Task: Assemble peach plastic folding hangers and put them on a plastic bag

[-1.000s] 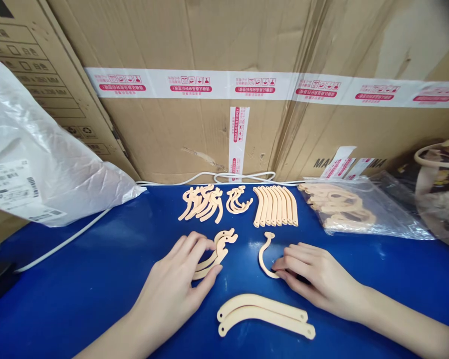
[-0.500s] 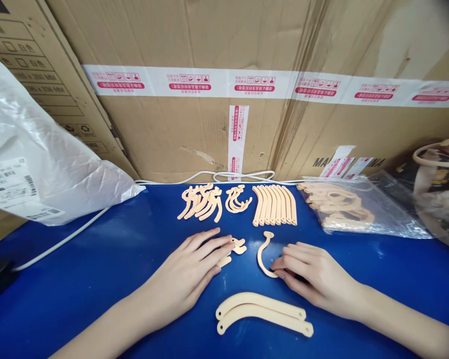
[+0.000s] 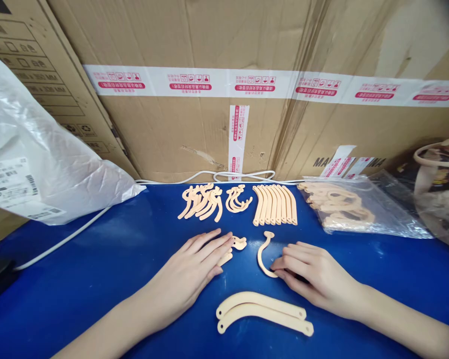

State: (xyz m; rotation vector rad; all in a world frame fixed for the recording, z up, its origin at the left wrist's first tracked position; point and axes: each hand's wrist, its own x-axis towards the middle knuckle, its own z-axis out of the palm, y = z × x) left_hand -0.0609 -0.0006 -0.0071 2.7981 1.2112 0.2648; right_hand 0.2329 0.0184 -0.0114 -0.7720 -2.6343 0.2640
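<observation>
My left hand (image 3: 189, 269) lies flat and open on a small stack of beige curved plastic pieces (image 3: 236, 245), whose ends stick out past the fingertips. My right hand (image 3: 314, 276) rests on the blue table (image 3: 97, 279) with fingers loosely curled, fingertips touching the lower end of a single beige hook-shaped piece (image 3: 262, 254). In front of both hands lie two long beige arcs (image 3: 264, 311), side by side. Farther back sit three sorted groups: wavy pieces (image 3: 202, 200), small hooks (image 3: 238, 198) and a row of curved strips (image 3: 275, 205).
A clear bag of more beige parts (image 3: 344, 209) lies at back right. Large cardboard boxes (image 3: 224, 99) wall off the rear. A white plastic bag (image 3: 41, 164) covers the left, and a white cable (image 3: 71, 237) runs along the table's back.
My left hand has flattened from a curled grip and slid forward over the stack of curved pieces, covering most of it. The right hand has stayed put.
</observation>
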